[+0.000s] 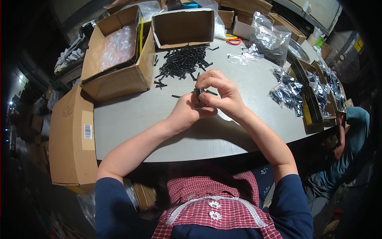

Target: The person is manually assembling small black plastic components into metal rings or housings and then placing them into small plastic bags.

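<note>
My left hand [185, 112] is closed round a small clear plastic bag [199, 105], only partly showing between the fingers. My right hand [225, 93] meets it from the right, thumb and fingers pinched on small black screws [198, 92] at the bag's top. How many they hold is hidden. A few loose black screws lie on the table close to both hands. Beyond them spreads a large heap of black screws [183, 61]. Both forearms reach across the near edge of the grey table [135, 131].
An open cardboard box [115, 85] with clear bags stands left of the heap, and another open box [183, 28] lies behind it. Filled bags [286, 89] and a box of them [314, 93] sit at right. Red-and-yellow scissors [233, 40] lie farther back. Another person's hand [339, 147] shows far right.
</note>
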